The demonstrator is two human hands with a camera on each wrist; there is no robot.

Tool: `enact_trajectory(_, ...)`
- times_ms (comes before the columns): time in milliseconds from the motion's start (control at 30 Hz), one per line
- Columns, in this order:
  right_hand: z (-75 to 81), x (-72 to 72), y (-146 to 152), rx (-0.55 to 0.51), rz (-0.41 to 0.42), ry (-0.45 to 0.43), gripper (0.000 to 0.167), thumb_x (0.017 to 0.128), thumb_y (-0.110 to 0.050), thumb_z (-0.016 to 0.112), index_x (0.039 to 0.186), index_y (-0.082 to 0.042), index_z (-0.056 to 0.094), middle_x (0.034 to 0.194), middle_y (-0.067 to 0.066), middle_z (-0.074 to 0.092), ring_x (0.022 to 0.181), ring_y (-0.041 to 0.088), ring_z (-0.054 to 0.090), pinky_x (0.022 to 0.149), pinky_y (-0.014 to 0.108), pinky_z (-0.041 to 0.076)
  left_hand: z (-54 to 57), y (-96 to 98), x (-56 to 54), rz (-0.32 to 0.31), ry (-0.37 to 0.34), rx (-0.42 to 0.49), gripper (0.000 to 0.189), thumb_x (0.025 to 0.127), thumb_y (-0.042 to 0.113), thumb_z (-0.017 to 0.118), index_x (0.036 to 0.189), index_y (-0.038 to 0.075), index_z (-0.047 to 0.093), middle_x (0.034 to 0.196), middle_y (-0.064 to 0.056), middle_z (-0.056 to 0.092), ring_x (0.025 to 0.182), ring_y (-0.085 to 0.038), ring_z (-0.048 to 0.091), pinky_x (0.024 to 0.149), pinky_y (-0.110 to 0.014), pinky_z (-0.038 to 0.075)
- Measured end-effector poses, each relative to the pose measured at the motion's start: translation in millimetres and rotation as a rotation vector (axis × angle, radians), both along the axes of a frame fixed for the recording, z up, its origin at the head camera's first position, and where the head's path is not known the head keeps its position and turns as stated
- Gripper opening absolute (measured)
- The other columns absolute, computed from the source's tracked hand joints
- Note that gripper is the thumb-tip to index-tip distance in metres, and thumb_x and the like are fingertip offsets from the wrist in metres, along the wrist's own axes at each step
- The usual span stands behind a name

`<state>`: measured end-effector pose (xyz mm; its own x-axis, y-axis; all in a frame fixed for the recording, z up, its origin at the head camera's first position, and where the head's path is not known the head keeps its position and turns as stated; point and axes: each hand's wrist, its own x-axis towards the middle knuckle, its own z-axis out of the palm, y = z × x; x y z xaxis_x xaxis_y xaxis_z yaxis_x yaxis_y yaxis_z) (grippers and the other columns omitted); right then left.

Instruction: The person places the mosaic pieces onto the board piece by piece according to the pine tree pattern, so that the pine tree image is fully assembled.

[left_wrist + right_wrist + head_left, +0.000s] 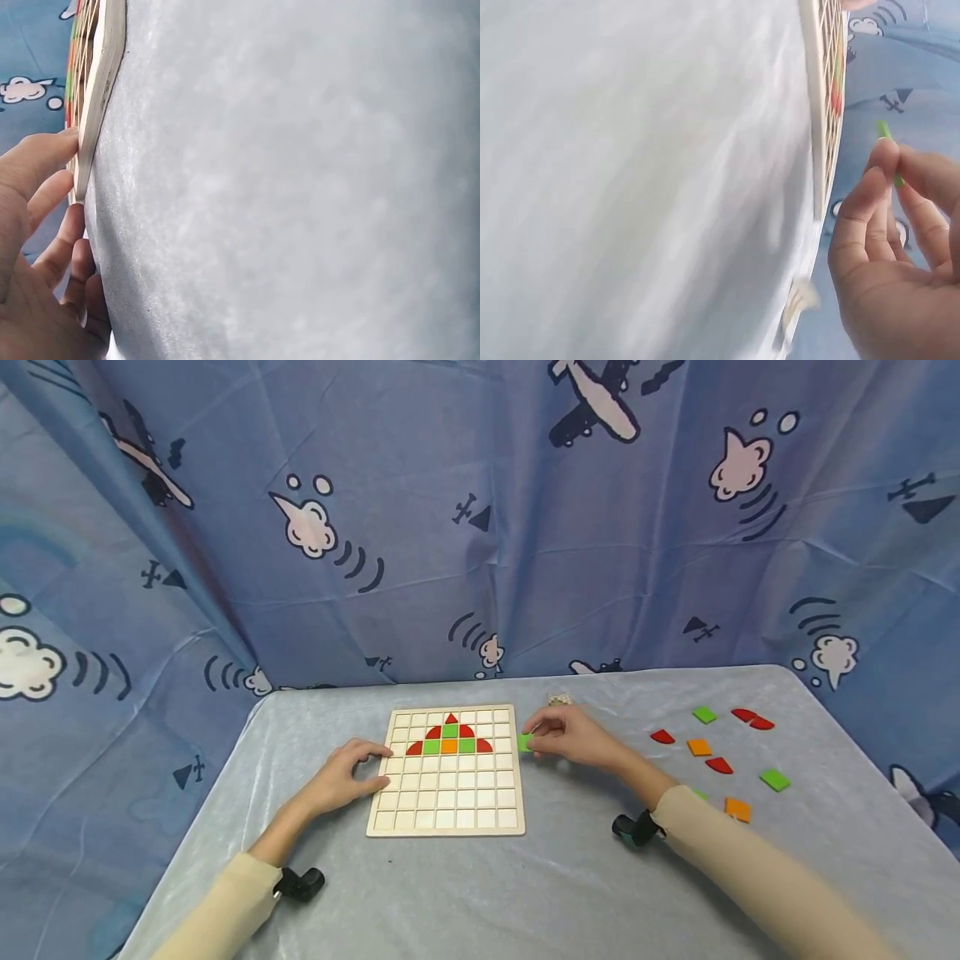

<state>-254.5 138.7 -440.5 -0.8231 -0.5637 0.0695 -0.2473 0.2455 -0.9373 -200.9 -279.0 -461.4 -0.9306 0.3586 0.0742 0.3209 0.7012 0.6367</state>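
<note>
A wooden grid board (457,793) lies on the grey-covered table. Red, green and orange tiles fill part of its upper rows, with a red triangle (451,719) on top and an orange square (448,746) at the lower middle. My left hand (347,777) rests at the board's left edge, thumb and fingers spread along the rim. Just beyond the right edge, my right hand (566,735) pinches a green square tile (524,742) between thumb and fingertips. In the right wrist view that green tile (883,129) shows edge-on, raised above the table.
Loose tiles lie scattered at the right, among them a green square (775,779), an orange square (738,810) and a red quarter-round (662,737). A small pale object (558,700) sits behind my right hand. A blue patterned curtain (420,527) hangs at the table's back edge.
</note>
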Motion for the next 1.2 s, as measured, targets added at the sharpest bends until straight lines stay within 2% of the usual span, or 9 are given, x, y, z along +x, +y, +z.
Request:
enact_trajectory(133,1.9,1.2,-20.0,-0.009,0.016,0.012,0.012,0.094,0.000,0.071,0.105,0.006,0.070,0.090,0.018,0.071,0.081,0.040,0.068,0.070,0.047,0.057,-0.6,-0.9,-0.4,0.004,-0.008,0.001,0.040,0.091,0.019,0.080,0.128,0.010,0.067,0.128,-0.012,0.058,0.114,-0.035,0.053,0.095,-0.056,0.041)
enact_trajectory(367,3.8,3.9,-57.2,0.035,-0.018,0.050,0.009,0.091,-0.002,0.075,0.098,0.002,0.073,0.087,0.008,0.070,0.075,0.022,0.062,0.061,0.032,0.048,-1.7,-1.9,-0.7,0.003,-0.003,0.012,0.040,0.090,0.019,0.081,0.127,0.010,0.068,0.127,-0.012,0.058,0.113,-0.035,0.053,0.095,-0.055,0.041)
enact_trajectory(700,-1.2,4.6,-98.0,0.100,0.025,0.053,0.004,0.089,0.000,0.076,0.089,0.001,0.072,0.073,0.008,0.068,0.064,0.021,0.062,0.058,0.029,0.051,-3.6,-2.0,-1.6,-0.004,0.015,0.022,0.040,0.089,0.017,0.081,0.127,0.010,0.068,0.127,-0.012,0.059,0.112,-0.034,0.053,0.094,-0.054,0.042)
enact_trajectory(967,-0.2,3.9,-116.5,0.191,0.004,0.131,0.006,0.087,0.000,0.077,0.085,-0.004,0.072,0.071,0.003,0.069,0.063,0.016,0.066,0.065,0.029,0.052,-3.9,-2.8,-2.9,-0.008,0.004,0.018,0.040,0.090,0.018,0.081,0.127,0.009,0.068,0.127,-0.013,0.058,0.113,-0.035,0.053,0.095,-0.055,0.042)
enact_trajectory(1133,4.8,8.6,-122.8,0.243,0.015,0.156,0.003,0.088,-0.002,0.076,0.088,-0.002,0.073,0.073,0.006,0.071,0.068,0.019,0.070,0.074,0.031,0.052,-4.0,-2.8,-3.3,-0.003,-0.003,0.014,0.041,0.090,0.018,0.081,0.128,0.010,0.067,0.127,-0.013,0.058,0.113,-0.034,0.053,0.095,-0.055,0.042)
enact_trajectory(1200,6.0,10.1,-124.4,0.254,0.014,0.154,0.002,0.089,-0.001,0.075,0.088,-0.001,0.073,0.073,0.007,0.072,0.069,0.020,0.070,0.072,0.031,0.053,-3.6,-2.6,-3.2,-0.003,-0.003,0.014,0.041,0.090,0.018,0.081,0.128,0.010,0.067,0.127,-0.013,0.058,0.113,-0.034,0.053,0.095,-0.055,0.042)
